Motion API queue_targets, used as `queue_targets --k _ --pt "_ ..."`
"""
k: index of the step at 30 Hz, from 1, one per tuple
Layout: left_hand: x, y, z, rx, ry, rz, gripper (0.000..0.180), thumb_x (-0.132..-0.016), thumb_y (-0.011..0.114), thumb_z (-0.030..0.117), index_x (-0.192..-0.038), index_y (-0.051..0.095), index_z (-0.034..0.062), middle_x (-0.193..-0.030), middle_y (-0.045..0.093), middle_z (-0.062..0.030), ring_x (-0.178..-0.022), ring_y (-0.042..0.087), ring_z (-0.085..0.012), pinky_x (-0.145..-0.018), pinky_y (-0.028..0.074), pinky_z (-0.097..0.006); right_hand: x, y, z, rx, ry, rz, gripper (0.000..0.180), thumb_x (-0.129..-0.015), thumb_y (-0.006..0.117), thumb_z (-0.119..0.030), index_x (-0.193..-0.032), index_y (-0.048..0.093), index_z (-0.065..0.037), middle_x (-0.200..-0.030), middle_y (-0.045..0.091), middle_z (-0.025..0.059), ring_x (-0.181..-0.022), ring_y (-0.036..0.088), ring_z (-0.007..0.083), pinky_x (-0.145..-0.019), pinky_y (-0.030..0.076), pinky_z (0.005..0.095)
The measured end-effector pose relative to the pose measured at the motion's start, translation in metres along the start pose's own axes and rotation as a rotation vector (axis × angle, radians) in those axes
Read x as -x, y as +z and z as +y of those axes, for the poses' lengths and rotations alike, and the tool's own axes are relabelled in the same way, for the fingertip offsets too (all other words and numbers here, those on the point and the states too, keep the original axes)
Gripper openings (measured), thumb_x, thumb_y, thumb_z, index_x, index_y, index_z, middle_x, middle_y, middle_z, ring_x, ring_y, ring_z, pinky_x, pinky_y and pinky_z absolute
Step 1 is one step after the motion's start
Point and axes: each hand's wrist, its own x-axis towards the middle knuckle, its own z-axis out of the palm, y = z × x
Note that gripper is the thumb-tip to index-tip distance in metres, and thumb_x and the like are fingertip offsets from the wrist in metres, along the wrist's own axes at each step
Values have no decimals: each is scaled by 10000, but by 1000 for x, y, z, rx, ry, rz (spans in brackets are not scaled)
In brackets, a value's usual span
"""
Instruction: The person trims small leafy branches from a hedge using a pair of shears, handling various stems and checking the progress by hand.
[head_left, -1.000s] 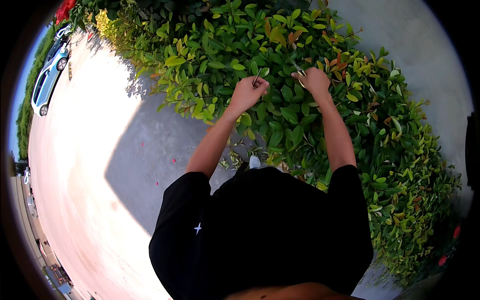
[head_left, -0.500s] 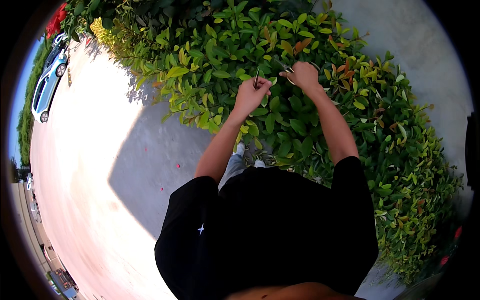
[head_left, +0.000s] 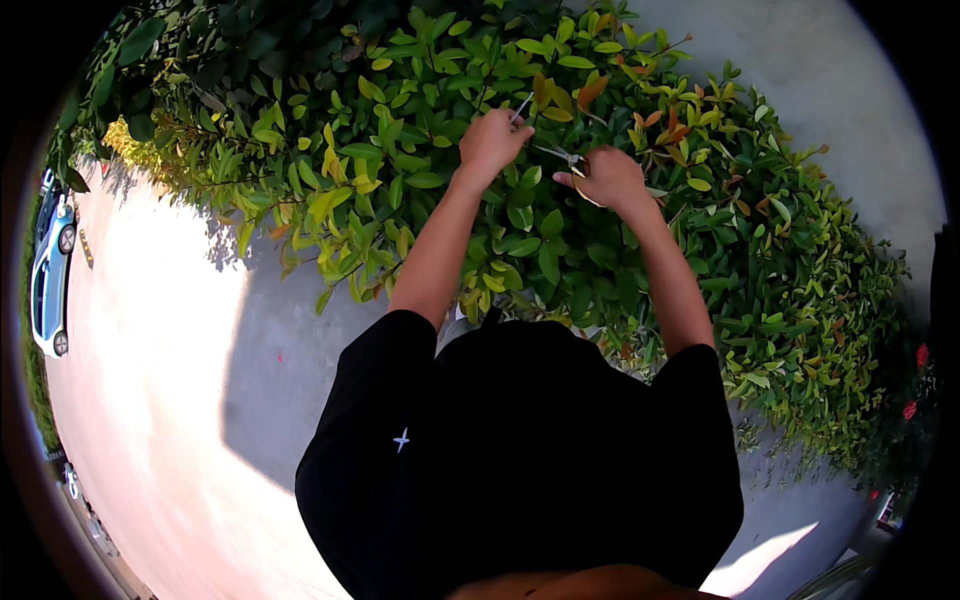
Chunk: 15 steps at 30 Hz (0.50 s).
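My right hand [head_left: 612, 182] is closed round the handles of a pair of scissors [head_left: 560, 154]. The metal blades point left, toward my other hand, over the green leaves. A little farther away and to the left, my left hand [head_left: 488, 142] is closed in a pinch. From its fingers a slim metal tool [head_left: 522, 107] sticks up; its lower part is hidden, so its kind is unclear. Both hands are just above the leafy hedge [head_left: 545, 225], among green, yellowish and some orange-brown leaves [head_left: 592, 94]. The two hands are apart.
The hedge runs from far left to near right. Grey shaded paving [head_left: 275, 400] and sunlit ground [head_left: 150, 380] lie on the left, with a parked blue and white car [head_left: 50, 292] beyond. Grey pavement [head_left: 800, 80] borders the hedge at far right. Red flowers [head_left: 910, 408] show at the right.
The whole view has shifted. My left hand is farther up and left over the hedge, my right hand slightly lower. The scissor blades now show more plainly, pointing left.
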Motion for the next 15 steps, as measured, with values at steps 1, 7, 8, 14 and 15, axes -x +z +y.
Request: queue_targets --k 1,7,8,14,15 --pt "-9 3 -7 87 -35 -183 312 -789 720 325 -998 697 95 -848 707 -102 -805 679 -304 -717 518 -431 -8 6 -5 69 33 -7 671 -732 665 -678 -820 688 -13 -855 683 146 -868 668 328 -734 540 434" --pt "-10 -2 -4 102 81 -130 168 -816 684 248 -875 721 95 -800 703 -126 -800 674 -328 -712 520 -433 -42 33 -22 110 167 40 668 -724 694 -653 -873 700 -2 -877 692 147 -829 686 317 -712 562 397" --pt "-9 -5 -5 77 80 -114 160 -820 679 241 -878 721 97 -805 702 -132 -800 672 -334 -711 520 -434 -42 37 -25 99 142 76 657 -715 710 -642 -849 699 1 -848 690 149 -816 686 319 -703 561 405" --pt "-24 -16 -11 86 30 -98 193 -840 684 239 -950 701 81 -826 716 -74 -797 682 -276 -703 519 -393 -27 49 -21 8 214 104 648 -691 735 -640 -730 683 5 -727 667 165 -782 681 332 -688 551 428" --pt "-24 -19 -7 91 35 -108 193 -840 684 239 -950 701 81 -826 716 -74 -797 682 -276 -703 519 -393 -20 52 -15 -19 230 121 658 -691 728 -653 -701 677 3 -703 659 170 -773 679 336 -689 547 431"
